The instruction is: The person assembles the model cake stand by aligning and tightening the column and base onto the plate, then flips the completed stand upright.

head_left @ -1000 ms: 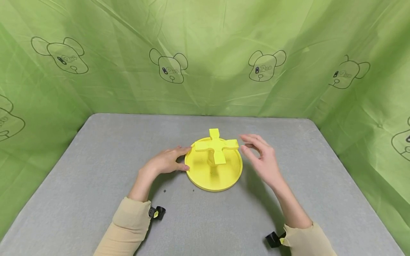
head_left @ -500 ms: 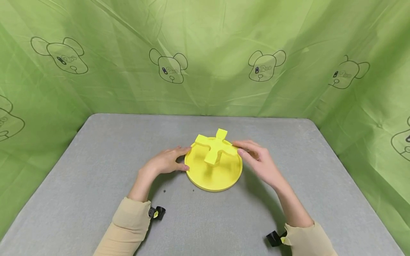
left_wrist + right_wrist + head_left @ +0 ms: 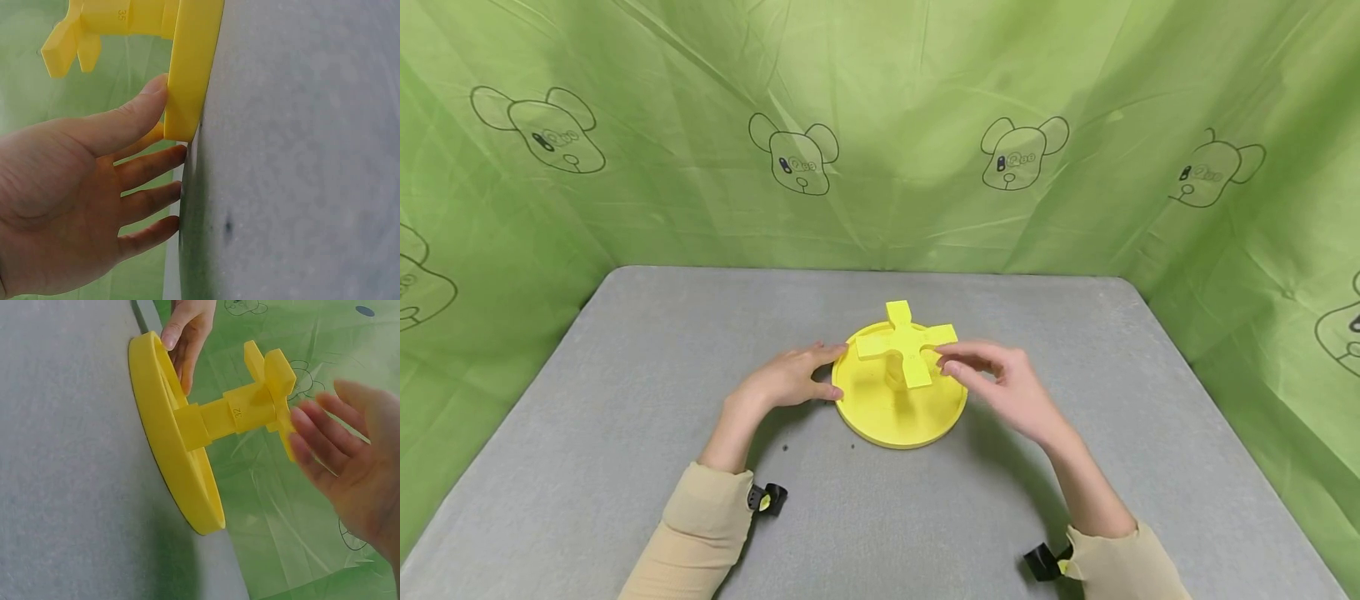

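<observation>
A yellow round dish-like base (image 3: 895,425) with a raised rim lies on the table. From its middle rises a yellow stem (image 3: 219,419) with digits on it, topped by a yellow cross-shaped handle (image 3: 907,343) with flat arms. At the base's left edge, my left hand (image 3: 786,377) touches the rim with thumb and index finger spread and fairly straight. My right hand (image 3: 1000,379) is at the right side of the cross handle. Its loosely bent fingers are beside one arm in the right wrist view; whether they touch it, I cannot tell.
The grey table (image 3: 700,333) has small dark specks (image 3: 786,447) near the left hand. A green curtain (image 3: 880,208) with printed bear heads surrounds its back and sides. Black wrist cameras (image 3: 767,498) sit at both sleeves.
My right hand has come left and slightly nearer to me, from apart to beside the cross handle. The cross handle has turned on its stem. My left hand and the base stay put.
</observation>
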A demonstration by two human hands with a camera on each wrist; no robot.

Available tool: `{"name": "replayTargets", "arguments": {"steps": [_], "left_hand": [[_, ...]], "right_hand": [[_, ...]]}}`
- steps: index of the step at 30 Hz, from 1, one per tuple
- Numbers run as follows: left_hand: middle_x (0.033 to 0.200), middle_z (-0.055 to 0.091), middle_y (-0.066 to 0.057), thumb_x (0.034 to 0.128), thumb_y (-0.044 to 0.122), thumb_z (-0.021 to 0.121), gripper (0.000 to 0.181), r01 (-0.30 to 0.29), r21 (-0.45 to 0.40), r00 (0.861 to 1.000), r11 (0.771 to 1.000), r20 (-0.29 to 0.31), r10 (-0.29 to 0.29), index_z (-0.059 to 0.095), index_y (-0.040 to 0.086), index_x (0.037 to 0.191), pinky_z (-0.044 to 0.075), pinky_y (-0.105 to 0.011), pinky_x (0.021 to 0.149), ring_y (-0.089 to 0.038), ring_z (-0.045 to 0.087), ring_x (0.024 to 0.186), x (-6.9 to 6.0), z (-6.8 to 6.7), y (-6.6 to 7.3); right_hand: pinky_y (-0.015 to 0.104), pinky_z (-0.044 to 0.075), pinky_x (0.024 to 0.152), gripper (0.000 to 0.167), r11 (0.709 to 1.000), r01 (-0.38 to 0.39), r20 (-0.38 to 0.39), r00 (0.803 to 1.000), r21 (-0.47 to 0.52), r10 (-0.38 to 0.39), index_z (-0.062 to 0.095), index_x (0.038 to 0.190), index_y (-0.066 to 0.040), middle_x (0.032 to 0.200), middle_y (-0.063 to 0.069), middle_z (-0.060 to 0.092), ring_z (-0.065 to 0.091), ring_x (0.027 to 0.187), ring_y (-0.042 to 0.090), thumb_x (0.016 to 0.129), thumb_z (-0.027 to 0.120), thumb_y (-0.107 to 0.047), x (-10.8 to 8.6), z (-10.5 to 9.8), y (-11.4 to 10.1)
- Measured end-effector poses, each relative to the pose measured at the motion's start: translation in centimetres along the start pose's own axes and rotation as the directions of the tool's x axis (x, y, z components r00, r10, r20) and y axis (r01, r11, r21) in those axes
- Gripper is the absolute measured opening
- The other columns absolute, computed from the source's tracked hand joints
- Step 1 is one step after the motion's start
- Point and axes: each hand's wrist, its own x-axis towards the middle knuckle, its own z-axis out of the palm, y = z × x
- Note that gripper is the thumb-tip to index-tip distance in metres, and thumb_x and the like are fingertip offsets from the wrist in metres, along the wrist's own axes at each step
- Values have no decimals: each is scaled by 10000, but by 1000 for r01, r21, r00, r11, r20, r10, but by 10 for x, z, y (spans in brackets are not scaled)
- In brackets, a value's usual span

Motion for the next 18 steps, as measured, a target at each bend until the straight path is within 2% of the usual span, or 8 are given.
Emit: {"name": "replayTargets", "arguments": {"steps": [3,5,8,11,13,18], "left_hand": [[1675,345,-144,948,392,739,786,0,1,1000,1000,0,0,363,214,1615,275,-625,1256,-384,281,1576,0,0,0],[1674,345,-146,948,391,739,785,0,0,1000,1000,-1,0,365,212,1614,276,-625,1255,-385,284,1574,0,0,0],[1676,341,-147,947,391,740,784,3,-2,1000,1000,-2,-3,366,213,1613,277,-629,1253,-388,284,1574,0,0,-1],[1679,334,-145,948,395,739,785,8,-4,1000,1000,-1,-8,364,218,1614,274,-632,1253,-389,280,1575,-1,0,-1],[1682,332,-138,949,397,737,784,11,-8,1000,1000,0,-11,361,223,1615,270,-632,1255,-386,275,1578,0,1,-1],[1683,328,-146,950,402,735,787,13,-5,1000,1000,4,-13,357,229,1617,269,-641,1251,-394,274,1576,0,0,0]], "right_hand": [[205,566,961,298,999,41,-125,991,18,-38,707,1285,-47,1268,116,712,667,1146,110,991,678,-88,3,0,4],[223,551,1030,397,999,34,-151,988,16,-31,634,1395,-62,1425,106,623,613,1281,170,1000,662,-83,4,0,7],[220,500,1108,532,999,-26,-67,997,34,29,464,1553,-125,1633,64,427,478,1465,262,1042,611,-145,4,0,11],[164,456,1112,569,996,-80,34,996,29,79,367,1608,-163,1685,35,346,389,1534,285,1075,556,-227,5,1,13],[145,458,1093,552,996,-84,57,995,35,82,386,1597,-132,1660,65,390,400,1526,290,1079,546,-237,5,1,13],[127,489,1036,430,997,-76,34,997,19,75,567,1474,-88,1477,91,585,538,1387,256,1067,572,-223,5,-2,12]]}}
